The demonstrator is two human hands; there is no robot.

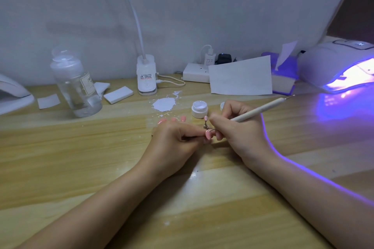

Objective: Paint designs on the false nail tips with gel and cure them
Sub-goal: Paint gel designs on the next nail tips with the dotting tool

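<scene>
My left hand (175, 139) pinches a small stand carrying a pink false nail tip (207, 134) at the middle of the wooden table (81, 168). My right hand (236, 125) grips a thin white brush (261, 109) like a pen, its working end down at the pink tip. Another small tip on a metal stem (205, 121) stands just behind. More pink tips (174, 119) lie behind my left hand. An open white gel jar (199, 108) stands close behind, its lid (222, 105) partly hidden by my right hand.
A lit curing lamp (340, 66) glows violet at the right. A clear pump bottle (77, 85), white pads (118, 94), a desk lamp base (147, 76), a power strip (197, 75), a paper sheet (240, 76) and a tissue box (283, 79) line the back. A white smear (164, 104) marks the table.
</scene>
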